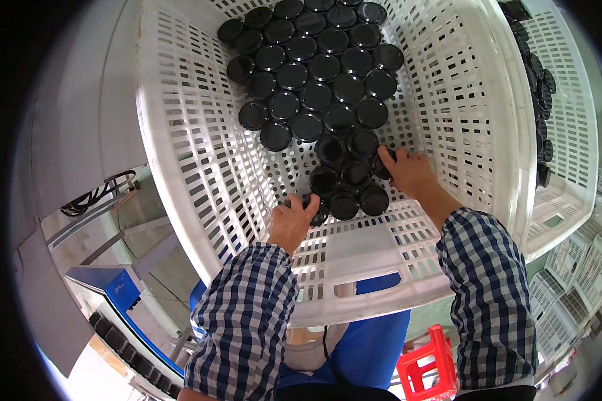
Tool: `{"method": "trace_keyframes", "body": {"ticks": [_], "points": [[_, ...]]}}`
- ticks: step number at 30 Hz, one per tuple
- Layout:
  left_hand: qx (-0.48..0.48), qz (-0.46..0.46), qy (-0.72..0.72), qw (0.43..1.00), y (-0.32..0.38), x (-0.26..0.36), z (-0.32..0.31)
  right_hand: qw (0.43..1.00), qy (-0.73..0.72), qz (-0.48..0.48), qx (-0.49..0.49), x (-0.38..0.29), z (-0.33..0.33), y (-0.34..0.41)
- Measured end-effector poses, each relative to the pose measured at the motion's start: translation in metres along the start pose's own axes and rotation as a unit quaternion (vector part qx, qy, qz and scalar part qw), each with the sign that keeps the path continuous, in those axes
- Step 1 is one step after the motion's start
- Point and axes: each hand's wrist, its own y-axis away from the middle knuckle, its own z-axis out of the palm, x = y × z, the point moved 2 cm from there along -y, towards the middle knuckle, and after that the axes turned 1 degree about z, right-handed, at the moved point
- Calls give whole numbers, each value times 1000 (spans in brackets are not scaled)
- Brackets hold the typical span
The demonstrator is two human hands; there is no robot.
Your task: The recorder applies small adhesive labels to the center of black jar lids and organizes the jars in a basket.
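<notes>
A deep white perforated plastic crate (358, 245) stands before me. Glossy round black pieces (316, 95), like jars or caps, lie packed side by side on its floor. Close to the near wall, my left hand (292, 220) has its fingers around a black piece (321, 215) at the left end of the front row. My right hand (412, 173) grips another black piece (381, 168) at the right edge of the group, partly hidden by the fingers. Several more pieces, among them a near one (343, 204), sit between the two hands.
A second white crate (564, 220) with black pieces stands against the right side. At lower left a blue-edged conveyor (153, 336) carries a row of black pieces (125, 346). A red plastic stool (431, 363) and stacked white crates (557, 306) are at lower right.
</notes>
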Motion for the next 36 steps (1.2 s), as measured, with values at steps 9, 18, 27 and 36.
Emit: {"method": "trace_keyframes", "body": {"ticks": [9,18,27,36], "points": [[2,116,-71,991,0,-1,-10,1000,5,-6,5,-1,-9,5],[-74,86,-41,993,-5,4,-13,998,-13,38,-43,-7,-4,6],[-76,70,-32,994,-5,8,-18,1000,-9,15,17,0,0,3],[-36,82,-31,995,-4,4,-9,999,-9,5,-31,-8,-15,1]]}}
